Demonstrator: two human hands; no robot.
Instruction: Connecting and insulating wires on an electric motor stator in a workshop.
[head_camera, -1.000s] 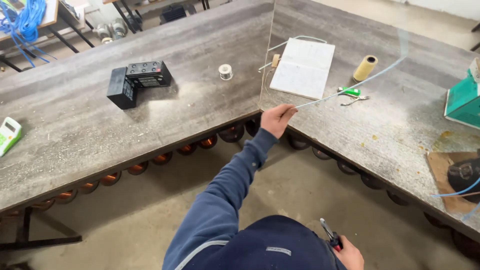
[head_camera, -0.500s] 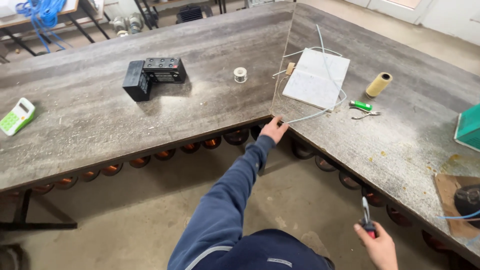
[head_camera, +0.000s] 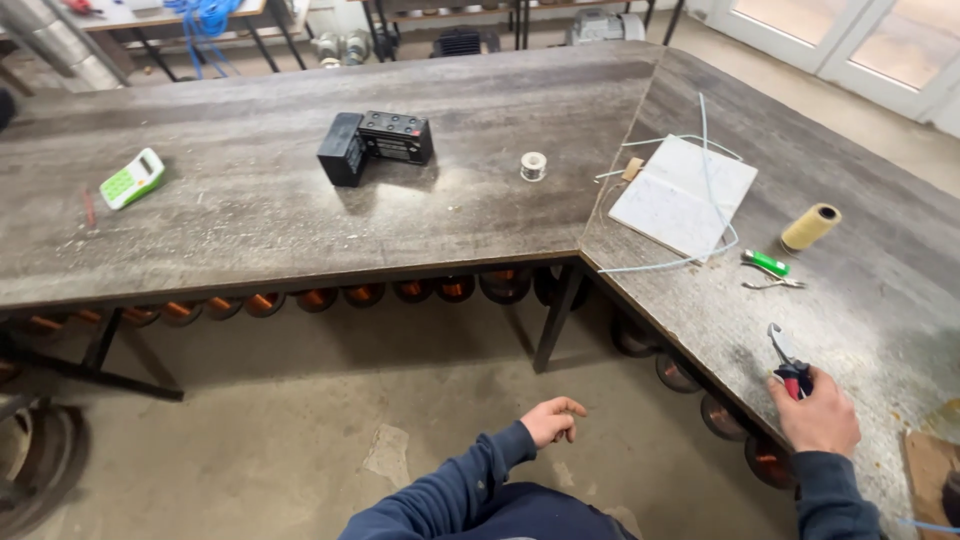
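A: On the L-shaped grey workbench (head_camera: 300, 220), big picture first: the left hand (head_camera: 552, 420) has come off the bench edge, where it was a moment ago, and now hangs low over the concrete floor (head_camera: 280, 440), fingers loosely curled, holding nothing.

B: And the right hand (head_camera: 818, 415)?

A: Up on the right wing's front edge now, clenched round the red handles of small pliers (head_camera: 788, 360), jaws pointing away. Half a second back it was below the bench. So the tool has arrived at the surface; the loose pale wire (head_camera: 700, 150) has been let go.

B: Where's that wire?

A: Draped over the white square tile (head_camera: 682, 195) near the corner, well ahead of the pliers.

B: Anything labelled?

A: A black boxy battery-like unit (head_camera: 378, 145) mid-bench, a green-and-white calculator (head_camera: 132, 178) far left, a tan thread spool (head_camera: 810, 227) right of the tile, a green-handled tool (head_camera: 766, 263) below it, a tiny solder reel (head_camera: 533, 165). Any markings are too small to make out.
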